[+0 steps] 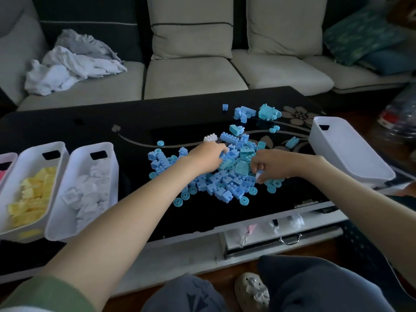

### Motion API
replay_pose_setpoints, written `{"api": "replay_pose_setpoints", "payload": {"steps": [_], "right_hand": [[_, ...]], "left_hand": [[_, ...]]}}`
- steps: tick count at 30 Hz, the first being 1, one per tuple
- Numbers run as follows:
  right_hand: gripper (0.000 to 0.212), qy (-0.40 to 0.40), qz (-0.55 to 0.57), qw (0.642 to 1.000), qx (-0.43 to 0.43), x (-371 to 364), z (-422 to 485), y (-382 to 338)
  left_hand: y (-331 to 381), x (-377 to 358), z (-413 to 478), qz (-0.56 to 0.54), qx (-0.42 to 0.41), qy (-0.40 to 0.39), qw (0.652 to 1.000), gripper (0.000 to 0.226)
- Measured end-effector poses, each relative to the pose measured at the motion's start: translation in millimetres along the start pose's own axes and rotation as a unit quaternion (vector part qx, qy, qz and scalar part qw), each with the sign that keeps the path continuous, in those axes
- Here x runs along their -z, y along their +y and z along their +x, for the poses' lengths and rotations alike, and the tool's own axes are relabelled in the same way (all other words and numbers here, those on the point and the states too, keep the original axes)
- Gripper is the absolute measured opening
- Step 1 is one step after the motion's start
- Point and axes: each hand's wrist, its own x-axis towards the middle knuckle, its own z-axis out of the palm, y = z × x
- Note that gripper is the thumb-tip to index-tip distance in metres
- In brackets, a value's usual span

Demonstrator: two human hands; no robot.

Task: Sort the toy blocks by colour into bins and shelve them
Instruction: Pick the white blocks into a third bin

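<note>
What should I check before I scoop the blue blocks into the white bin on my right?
1. Right bin free for blue: ok, no blocks show inside.
2. Blue pile all one colour: not ok, a white block lies at its far edge.
3. Right hand free: not ok, it pinches a small pale piece.
4. Left hand free: cannot tell, its fingertips are buried in the pile.
5. White bin has room for strays: ok.
6. Blue all gathered: not ok, loose blue blocks lie apart toward the sofa side.
</note>
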Motion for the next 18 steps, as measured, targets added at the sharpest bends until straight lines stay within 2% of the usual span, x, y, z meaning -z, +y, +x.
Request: {"api": "replay_pose_setpoints", "payload": {"steps": [3,7,11,13,15,18], "right_hand": [[0.015,0.015,-0.026,1.0,0.005,-3.5,4.8,6.0],[0.029,0.03,-0.073,0.997,0.005,-4.3,8.3,9.7],[0.028,0.057,-0.095,0.994,0.014,-1.0,10.6,11.0],[0.027,0.105,-0.056,0.993,0.011,4.6,13.0,10.7],[0.023,0.174,0.045,0.984,0.008,11.8,17.6,6.3],[0.014,0.222,0.143,0.964,0.007,20.4,29.2,-8.4]], "left_hand": [[-1.8,-0.8,-6.3,-0.006,0.009,0.005,1.0,0.032],[-8.7,2.2,-12.0,-0.01,0.027,0.004,1.0,0.025],[-14.6,6.1,-14.8,0.015,0.046,0.026,0.999,0.022],[-20.5,6.5,-12.2,0.033,0.072,0.068,0.995,0.022],[-26.9,7.6,-6.6,0.022,0.085,0.107,0.99,0.023],[-33.4,11.2,7.0,-0.016,0.091,0.126,0.988,0.029]]}}
